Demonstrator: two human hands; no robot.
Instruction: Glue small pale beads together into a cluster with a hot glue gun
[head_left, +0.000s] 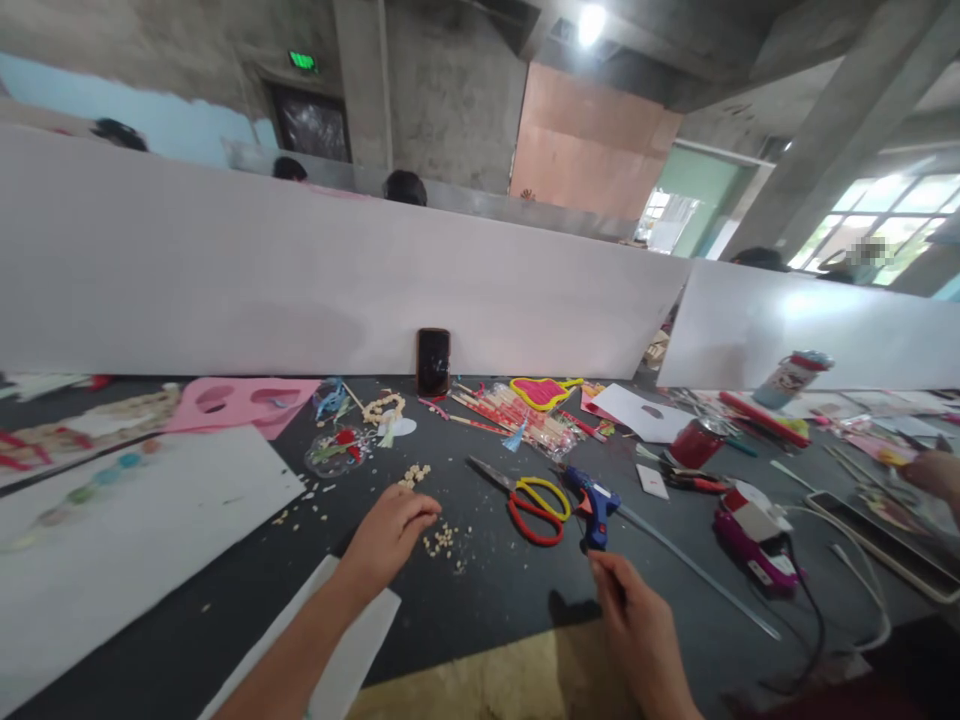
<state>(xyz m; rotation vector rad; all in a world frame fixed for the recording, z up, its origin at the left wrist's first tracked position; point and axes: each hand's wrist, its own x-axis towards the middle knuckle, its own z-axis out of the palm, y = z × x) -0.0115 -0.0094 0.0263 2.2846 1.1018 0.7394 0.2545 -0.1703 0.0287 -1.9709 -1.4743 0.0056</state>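
My left hand (396,530) hovers over or rests among small pale beads, its fingers pressed together; whatever may be in the pinch is too small to make out. One bead pile (442,540) lies just right of its fingertips, another (415,475) beyond them. My right hand (634,615) is closed, thumb against fingers, at the bottom of a blue glue gun's handle (598,510). What its fingertips hold is hidden. A long clear glue stick (697,575) sticks out of the gun's back. Scissors (536,510) with red and yellow handles lie between my hands.
A phone (433,362) leans on the white partition (337,280). White boards (135,540) lie left, with pink foam (240,405) behind. Wrapped sticks (517,415), a red can (696,442), pliers (694,480) and a purple power strip (754,550) with cables sit right. Another person's hand (934,470) is far right.
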